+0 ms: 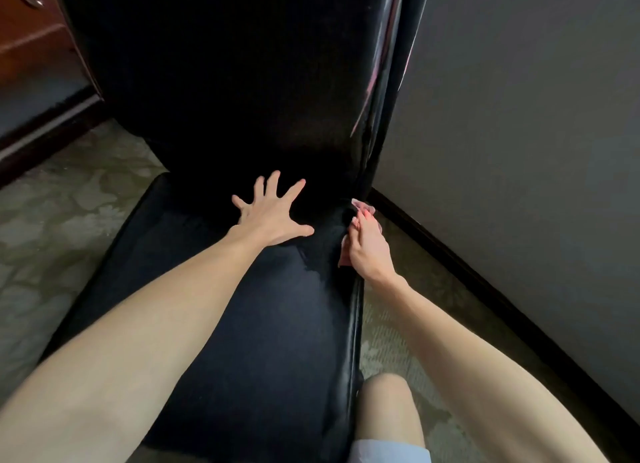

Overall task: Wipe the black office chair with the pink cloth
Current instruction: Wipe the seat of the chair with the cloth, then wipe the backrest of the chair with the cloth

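The black office chair (242, 324) fills the middle of the view, its glossy seat running toward me and its tall backrest rising behind. My left hand (273, 213) lies flat on the rear of the seat with fingers spread wide. My right hand (369, 251) grips the pink cloth (360, 208) and presses it against the seat's right edge, close to where seat and backrest meet. Most of the cloth is hidden under the hand; only bits show above the fingers and beside the palm.
A grey wall (519, 116) with a dark baseboard (485, 282) stands close on the right. A wooden cabinet (31, 46) sits at the back left. Patterned carpet (52, 227) lies on both sides of the chair. My knee (388, 410) is beside the seat's right edge.
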A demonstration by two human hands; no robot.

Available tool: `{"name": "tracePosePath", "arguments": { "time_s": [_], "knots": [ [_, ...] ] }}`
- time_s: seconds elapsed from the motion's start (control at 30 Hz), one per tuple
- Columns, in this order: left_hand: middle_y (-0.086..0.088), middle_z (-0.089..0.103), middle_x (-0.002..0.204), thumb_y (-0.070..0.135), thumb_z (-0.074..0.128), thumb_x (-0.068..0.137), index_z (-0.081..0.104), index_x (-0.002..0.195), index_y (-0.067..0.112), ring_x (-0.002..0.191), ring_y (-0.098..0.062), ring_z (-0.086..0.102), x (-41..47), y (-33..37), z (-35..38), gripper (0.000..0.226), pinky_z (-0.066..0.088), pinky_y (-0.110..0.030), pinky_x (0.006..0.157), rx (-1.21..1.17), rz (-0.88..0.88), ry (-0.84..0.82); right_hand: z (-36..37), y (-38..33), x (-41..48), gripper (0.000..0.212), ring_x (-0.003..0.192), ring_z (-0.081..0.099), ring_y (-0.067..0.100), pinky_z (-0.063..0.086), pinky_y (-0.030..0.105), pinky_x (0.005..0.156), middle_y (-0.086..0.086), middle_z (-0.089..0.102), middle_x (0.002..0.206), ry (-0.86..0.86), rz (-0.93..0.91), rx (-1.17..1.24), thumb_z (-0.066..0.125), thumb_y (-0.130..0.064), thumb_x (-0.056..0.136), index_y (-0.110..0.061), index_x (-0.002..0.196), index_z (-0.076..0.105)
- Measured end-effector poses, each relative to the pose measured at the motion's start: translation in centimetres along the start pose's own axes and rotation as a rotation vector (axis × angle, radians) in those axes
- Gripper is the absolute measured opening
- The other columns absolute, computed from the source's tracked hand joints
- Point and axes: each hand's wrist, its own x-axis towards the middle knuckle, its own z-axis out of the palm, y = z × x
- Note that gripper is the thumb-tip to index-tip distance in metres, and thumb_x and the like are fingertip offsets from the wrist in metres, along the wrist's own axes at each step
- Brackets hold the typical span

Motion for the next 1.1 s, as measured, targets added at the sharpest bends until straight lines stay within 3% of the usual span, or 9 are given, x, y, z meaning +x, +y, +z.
{"name": "tracePosePath", "arguments": {
  "time_s": [0.1, 0.17, 0.27, 0.43, 0.53, 0.63, 0.83, 0.97, 1.1],
  "knots": [
    [-0.006, -0.007, 0.165, 0.063, 0.063, 0.082, 0.007, 0.156, 0.043, 0.151, -0.033, -0.007, -1.4, 0.9, -3.0, 0.094, 0.011, -0.072, 0.11, -0.085, -0.033, 0.053, -3.0, -4.3, -1.5, 0.044, 0.088, 0.06, -0.018, 0.048, 0.005, 0.076, -0.014, 0.055, 0.117, 0.017, 0.063, 0.153, 0.031, -0.025, 0.106, -0.033, 0.15, 0.029],
    [-0.007, -0.007, 0.165, 0.063, 0.061, 0.084, 0.008, 0.155, 0.042, 0.151, -0.032, -0.006, -2.6, 1.5, -5.8, 0.092, 0.013, -0.071, 0.11, -0.116, -0.064, 0.057, -5.0, -7.8, -1.9, 0.043, 0.059, 0.063, -0.009, 0.048, 0.005, 0.055, -0.013, 0.057, 0.091, 0.019, 0.106, 0.268, 0.031, -0.018, 0.107, -0.029, 0.148, 0.031],
    [-0.007, -0.006, 0.165, 0.063, 0.06, 0.086, 0.011, 0.155, 0.042, 0.151, -0.032, -0.005, -4.4, 2.5, -10.9, 0.087, 0.015, -0.069, 0.111, -0.157, -0.099, 0.044, -7.6, -12.7, -2.3, 0.045, 0.06, 0.067, 0.017, 0.057, 0.019, 0.057, 0.007, 0.065, 0.088, 0.02, 0.138, 0.357, 0.03, -0.02, 0.107, -0.025, 0.151, 0.028],
    [-0.007, -0.002, 0.165, 0.061, 0.054, 0.09, 0.014, 0.154, 0.043, 0.151, -0.031, -0.003, -6.6, 3.5, -19.0, 0.077, 0.016, -0.068, 0.111, -0.213, -0.111, 0.052, -11.8, -20.7, -3.1, 0.043, 0.086, 0.062, 0.003, 0.04, -0.004, 0.06, -0.002, 0.053, 0.123, 0.006, 0.149, 0.321, 0.029, -0.017, 0.108, -0.019, 0.15, 0.03],
    [-0.007, 0.0, 0.165, 0.061, 0.049, 0.093, 0.015, 0.154, 0.043, 0.151, -0.03, -0.001, -8.2, 3.6, -22.6, 0.073, 0.018, -0.067, 0.111, -0.21, -0.104, 0.054, -13.1, -24.1, -4.0, 0.041, 0.059, 0.064, 0.003, 0.061, 0.025, 0.067, 0.009, 0.063, 0.094, -0.015, 0.178, 0.358, 0.03, -0.023, 0.107, -0.03, 0.147, 0.031],
    [-0.008, 0.003, 0.164, 0.059, 0.046, 0.094, 0.015, 0.155, 0.042, 0.151, -0.03, 0.0, -9.6, 2.8, -25.7, 0.07, 0.018, -0.066, 0.111, -0.177, -0.081, 0.065, -14.2, -27.4, -5.1, 0.04, 0.056, 0.06, -0.006, 0.05, 0.009, 0.053, 0.005, 0.059, 0.088, 0.014, 0.176, 0.35, 0.03, -0.02, 0.107, -0.027, 0.146, 0.032],
    [-0.011, 0.007, 0.164, 0.058, 0.043, 0.096, 0.017, 0.155, 0.038, 0.15, -0.031, 0.004, -10.5, 0.7, -31.5, 0.068, 0.016, -0.058, 0.114, -0.08, 0.02, 0.137, -15.4, -33.3, -5.3, 0.039, 0.066, 0.063, 0.016, 0.057, 0.03, 0.063, 0.012, 0.061, 0.093, 0.092, 0.138, 0.405, 0.03, -0.027, 0.106, -0.038, 0.143, 0.033],
    [-0.011, 0.008, 0.164, 0.059, 0.042, 0.096, 0.019, 0.154, 0.039, 0.15, -0.032, 0.004, -9.8, -0.4, -34.7, 0.066, 0.015, -0.06, 0.114, -0.016, 0.076, 0.183, -17.2, -36.3, -3.6, 0.044, 0.124, 0.051, 0.014, 0.041, 0.037, 0.107, -0.013, 0.04, 0.141, 0.158, 0.006, 0.148, 0.029, -0.029, 0.107, -0.037, 0.15, 0.028],
    [-0.011, 0.007, 0.164, 0.059, 0.043, 0.096, 0.02, 0.154, 0.04, 0.15, -0.034, 0.003, -8.0, -0.7, -37.5, 0.065, 0.016, -0.064, 0.112, 0.022, 0.113, 0.205, -18.9, -38.3, -0.6, 0.05, 0.146, 0.027, 0.014, 0.024, 0.038, 0.12, -0.004, 0.022, 0.162, 0.166, -0.062, 0.049, 0.03, -0.028, 0.107, -0.028, 0.155, 0.02]
  ]
}}
